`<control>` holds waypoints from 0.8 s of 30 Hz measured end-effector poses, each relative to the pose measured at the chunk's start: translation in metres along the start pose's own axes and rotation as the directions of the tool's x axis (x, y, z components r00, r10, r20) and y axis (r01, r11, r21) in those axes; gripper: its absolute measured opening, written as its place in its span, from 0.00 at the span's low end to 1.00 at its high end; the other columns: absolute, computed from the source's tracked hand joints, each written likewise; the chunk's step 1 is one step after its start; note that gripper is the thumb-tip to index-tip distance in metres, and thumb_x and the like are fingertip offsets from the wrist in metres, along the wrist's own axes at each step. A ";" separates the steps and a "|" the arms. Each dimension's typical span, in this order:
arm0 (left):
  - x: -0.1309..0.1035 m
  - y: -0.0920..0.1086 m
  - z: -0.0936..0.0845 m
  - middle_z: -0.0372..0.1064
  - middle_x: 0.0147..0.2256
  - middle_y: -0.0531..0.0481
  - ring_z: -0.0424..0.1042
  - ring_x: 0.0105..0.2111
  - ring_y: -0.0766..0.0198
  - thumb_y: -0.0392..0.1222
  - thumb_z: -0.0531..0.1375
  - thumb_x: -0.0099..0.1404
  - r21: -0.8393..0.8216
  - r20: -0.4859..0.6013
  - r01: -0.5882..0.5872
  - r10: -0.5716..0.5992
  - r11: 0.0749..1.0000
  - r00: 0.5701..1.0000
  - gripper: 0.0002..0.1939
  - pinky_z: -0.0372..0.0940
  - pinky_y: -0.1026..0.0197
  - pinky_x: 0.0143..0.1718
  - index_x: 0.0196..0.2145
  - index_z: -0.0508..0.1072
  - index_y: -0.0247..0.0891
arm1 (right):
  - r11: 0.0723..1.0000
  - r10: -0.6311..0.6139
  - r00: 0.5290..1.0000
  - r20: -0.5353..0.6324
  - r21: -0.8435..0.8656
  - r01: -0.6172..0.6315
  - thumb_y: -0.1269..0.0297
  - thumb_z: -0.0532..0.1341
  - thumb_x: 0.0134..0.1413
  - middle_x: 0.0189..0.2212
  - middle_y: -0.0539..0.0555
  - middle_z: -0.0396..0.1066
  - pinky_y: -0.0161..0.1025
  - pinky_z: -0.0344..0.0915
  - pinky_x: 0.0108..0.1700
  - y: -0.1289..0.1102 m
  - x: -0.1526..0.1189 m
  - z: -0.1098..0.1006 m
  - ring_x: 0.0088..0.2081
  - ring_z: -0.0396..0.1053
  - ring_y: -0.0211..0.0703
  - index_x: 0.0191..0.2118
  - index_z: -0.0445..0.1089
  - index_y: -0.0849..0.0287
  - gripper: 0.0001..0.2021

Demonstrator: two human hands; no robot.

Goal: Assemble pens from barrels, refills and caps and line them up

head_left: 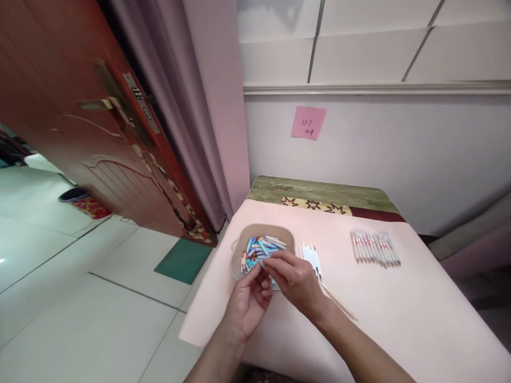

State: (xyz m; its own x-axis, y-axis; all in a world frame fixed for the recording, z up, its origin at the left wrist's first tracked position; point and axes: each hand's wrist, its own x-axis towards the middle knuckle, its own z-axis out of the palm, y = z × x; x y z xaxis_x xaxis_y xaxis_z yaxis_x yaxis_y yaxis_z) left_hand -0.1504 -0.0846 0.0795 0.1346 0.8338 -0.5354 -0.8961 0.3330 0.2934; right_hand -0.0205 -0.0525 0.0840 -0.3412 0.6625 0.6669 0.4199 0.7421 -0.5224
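My left hand (251, 295) and my right hand (297, 276) meet over the near edge of a beige basket (285, 233). Fingertips of both are pinched together around something small, which they mostly hide. Inside the basket lies a heap of short blue, teal, orange and brown pen-like pieces (265, 246). Just right of the basket, beyond my right hand, a bundle of thin white sticks (311, 258) rests on the table. A longer slim stick with a pale wooden-looking shaft (339, 302) points from there toward the front right.
A row of capped clear pens (375, 249) lies at the table's right. The pink-covered table (403, 308) stands against a wall bearing a pink note (308, 123). To the left are an open brown door (120, 159), a green mat (183, 260) and a bin (85, 201).
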 end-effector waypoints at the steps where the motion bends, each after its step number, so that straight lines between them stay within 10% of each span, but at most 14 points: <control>1: -0.001 0.003 0.001 0.67 0.23 0.51 0.61 0.18 0.73 0.32 0.56 0.65 0.003 -0.006 -0.002 0.002 1.000 1.000 0.04 0.56 0.71 0.16 0.35 0.71 0.30 | 1.000 0.006 1.000 0.015 0.010 -0.006 0.67 0.58 0.61 0.37 0.54 0.76 0.33 0.71 0.41 0.001 0.003 -0.002 0.39 0.74 0.38 0.42 0.75 0.55 0.09; 9: -0.002 0.040 -0.001 0.72 0.30 0.46 0.57 0.17 0.76 0.33 0.52 0.68 -0.068 -0.051 -0.128 0.125 0.989 0.991 0.07 0.54 0.73 0.13 0.35 0.70 0.29 | 0.885 0.455 0.890 -0.016 -0.103 -0.454 0.65 0.60 0.56 0.33 0.52 0.76 0.33 0.67 0.35 0.045 0.022 -0.048 0.31 0.72 0.38 0.37 0.76 0.56 0.07; 16: -0.002 0.043 0.002 0.71 0.28 0.47 0.60 0.19 0.73 0.32 0.54 0.67 -0.019 -0.032 -0.148 0.147 0.989 0.989 0.06 0.58 0.71 0.15 0.35 0.70 0.31 | 0.772 0.535 0.689 0.489 -0.614 -0.164 0.70 0.60 0.53 0.35 0.52 0.77 0.34 0.63 0.36 0.058 0.027 -0.008 0.37 0.74 0.44 0.34 0.77 0.52 0.09; 24: 0.001 0.049 -0.005 0.71 0.27 0.49 0.58 0.17 0.75 0.34 0.54 0.67 -0.017 -0.127 -0.218 0.214 0.976 0.969 0.07 0.55 0.72 0.13 0.33 0.71 0.31 | 0.681 0.623 0.645 0.443 -0.713 -0.168 0.76 0.54 0.58 0.37 0.63 0.76 0.39 0.65 0.39 0.076 0.047 0.021 0.40 0.74 0.51 0.38 0.75 0.62 0.13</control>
State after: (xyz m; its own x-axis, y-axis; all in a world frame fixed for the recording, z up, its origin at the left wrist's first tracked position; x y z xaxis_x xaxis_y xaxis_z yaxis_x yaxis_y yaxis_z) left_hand -0.1962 -0.0699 0.0897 -0.1150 0.8232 -0.5560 -0.9108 0.1360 0.3897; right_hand -0.0222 0.0372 0.0646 -0.3311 0.9345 -0.1309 0.9427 0.3215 -0.0895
